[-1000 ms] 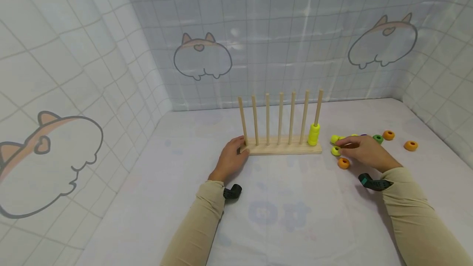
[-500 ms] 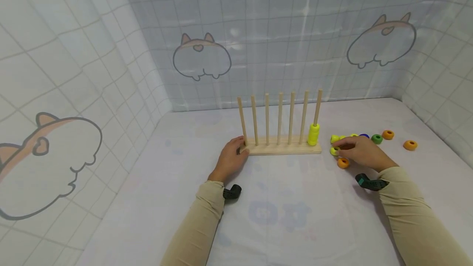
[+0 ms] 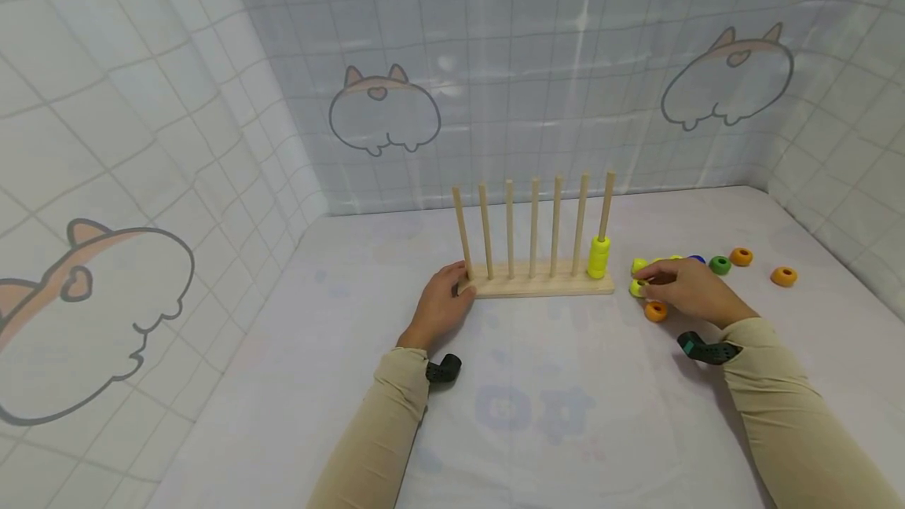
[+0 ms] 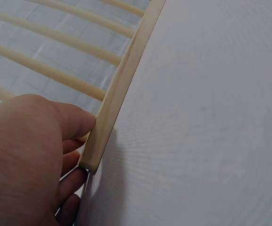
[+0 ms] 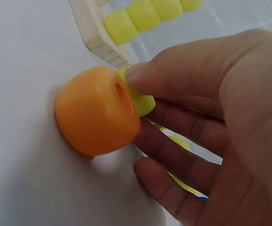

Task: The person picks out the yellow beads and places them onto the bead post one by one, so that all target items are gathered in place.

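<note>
A wooden peg rack (image 3: 530, 287) with a row of upright pegs stands on the cloth. My left hand (image 3: 441, 306) grips its left end, and in the left wrist view the thumb lies on the base (image 4: 108, 110) with fingers round behind. A stack of yellow beads (image 3: 598, 259) sits on the rightmost peg. Right of the rack, my right hand (image 3: 696, 291) pinches a yellow bead (image 5: 144, 102) between thumb and fingers, low over the cloth. An orange bead (image 5: 86, 113) lies just in front of these fingers and partly hides the yellow one in the right wrist view.
Behind the right hand lie more yellow beads (image 3: 639, 265), partly covered, and a blue bead (image 3: 697, 259). A green bead (image 3: 719, 265) and two orange beads, one nearer (image 3: 741, 257) and one farther right (image 3: 784, 276), are beyond. Patterned walls enclose the back and sides.
My right hand shifts very slightly left and stays at the yellow bead. The left hand keeps its hold on the rack. The whole head view drifts a little.
</note>
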{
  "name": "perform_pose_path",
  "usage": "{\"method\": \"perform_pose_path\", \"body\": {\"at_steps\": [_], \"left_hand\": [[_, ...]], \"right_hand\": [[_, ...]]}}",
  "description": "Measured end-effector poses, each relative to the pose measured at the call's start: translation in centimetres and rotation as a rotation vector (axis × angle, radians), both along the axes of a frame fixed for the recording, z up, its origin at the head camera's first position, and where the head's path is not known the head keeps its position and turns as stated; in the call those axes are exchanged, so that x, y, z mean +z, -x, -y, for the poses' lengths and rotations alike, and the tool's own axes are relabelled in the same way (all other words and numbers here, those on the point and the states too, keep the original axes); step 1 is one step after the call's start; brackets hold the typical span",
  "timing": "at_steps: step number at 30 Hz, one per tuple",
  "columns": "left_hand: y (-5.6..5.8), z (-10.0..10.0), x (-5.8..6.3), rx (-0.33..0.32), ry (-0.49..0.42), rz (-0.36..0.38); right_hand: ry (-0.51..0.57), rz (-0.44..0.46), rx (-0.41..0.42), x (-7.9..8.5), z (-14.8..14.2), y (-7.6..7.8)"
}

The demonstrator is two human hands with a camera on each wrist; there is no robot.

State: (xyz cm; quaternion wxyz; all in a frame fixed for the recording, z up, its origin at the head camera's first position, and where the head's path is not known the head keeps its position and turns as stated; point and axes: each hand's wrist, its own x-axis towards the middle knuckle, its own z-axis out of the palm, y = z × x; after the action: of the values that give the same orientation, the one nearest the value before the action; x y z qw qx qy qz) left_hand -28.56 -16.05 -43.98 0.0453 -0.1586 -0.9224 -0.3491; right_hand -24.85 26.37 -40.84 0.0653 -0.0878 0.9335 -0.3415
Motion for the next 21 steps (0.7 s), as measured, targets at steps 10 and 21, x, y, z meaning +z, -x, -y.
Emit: {"method": "perform_pose_path", "body": {"at_steps": [10, 21], "left_hand": [[-0.05, 0.00, 0.05, -0.007, -0.014, -0.011], [-0.10, 0.04, 0.01, 0.001, -0.019, -0.002]], "right_hand": [[0.058, 0.042, -0.056, 0.50, 0.32, -0.09], [0.191, 0.053, -0.086, 0.81, 0.41, -0.21]]}}
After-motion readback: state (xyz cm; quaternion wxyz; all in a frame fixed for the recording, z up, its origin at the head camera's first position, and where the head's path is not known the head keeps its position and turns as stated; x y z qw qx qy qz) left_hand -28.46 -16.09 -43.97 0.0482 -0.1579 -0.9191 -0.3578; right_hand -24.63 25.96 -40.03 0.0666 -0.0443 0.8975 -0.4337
